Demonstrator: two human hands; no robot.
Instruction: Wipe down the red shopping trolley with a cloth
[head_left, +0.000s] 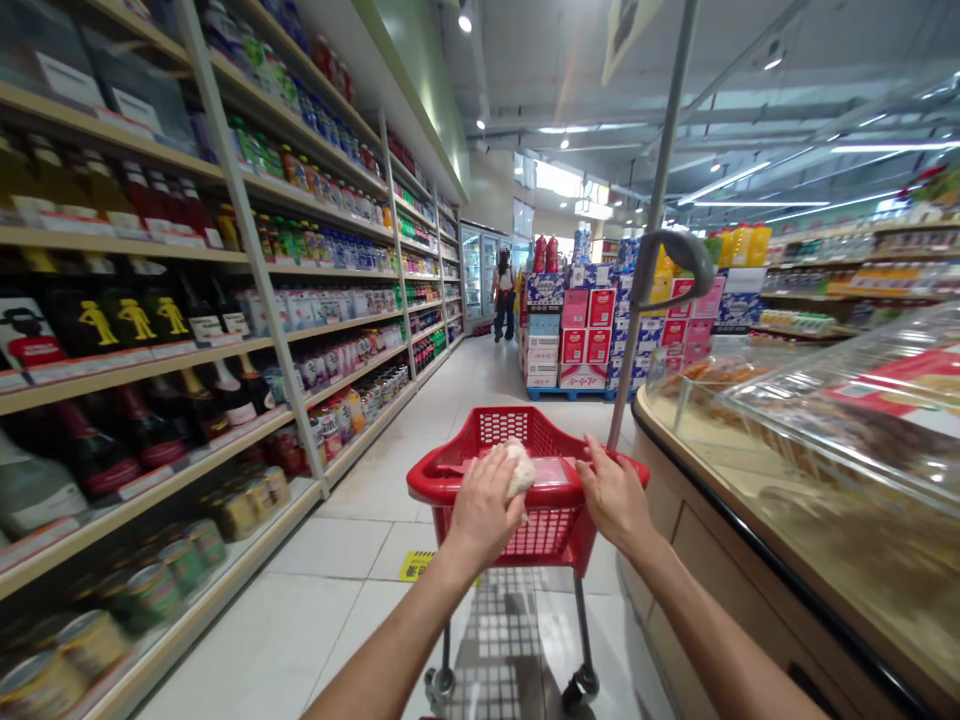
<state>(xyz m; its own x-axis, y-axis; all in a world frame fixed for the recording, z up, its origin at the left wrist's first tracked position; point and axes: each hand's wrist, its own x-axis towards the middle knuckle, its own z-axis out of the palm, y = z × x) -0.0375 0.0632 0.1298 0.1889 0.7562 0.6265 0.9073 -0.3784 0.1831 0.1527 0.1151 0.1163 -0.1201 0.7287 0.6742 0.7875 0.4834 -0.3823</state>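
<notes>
A small red plastic shopping cart [491, 545] stands right in front of me. My left hand [484, 505] is over its handle, closed on a crumpled whitish cloth [519, 468] that shows beside the fingers. My right hand [615, 495] lies on the right part of the red rim, its fingers stretched out and a little apart, with nothing visible in them. From the cart's right side, near that hand, rises a thin metal pole [626, 370] with a grey looped grip [686, 268]. The handle surface beneath both palms is hidden.
Tall shelves [330, 190] of bottles and cans run along the left. On the right is a glass-topped food counter [697, 440] with a dark edge. Stacked drink cartons [585, 340] stand ahead, and a person [504, 290] is farther down the tiled aisle [480, 370].
</notes>
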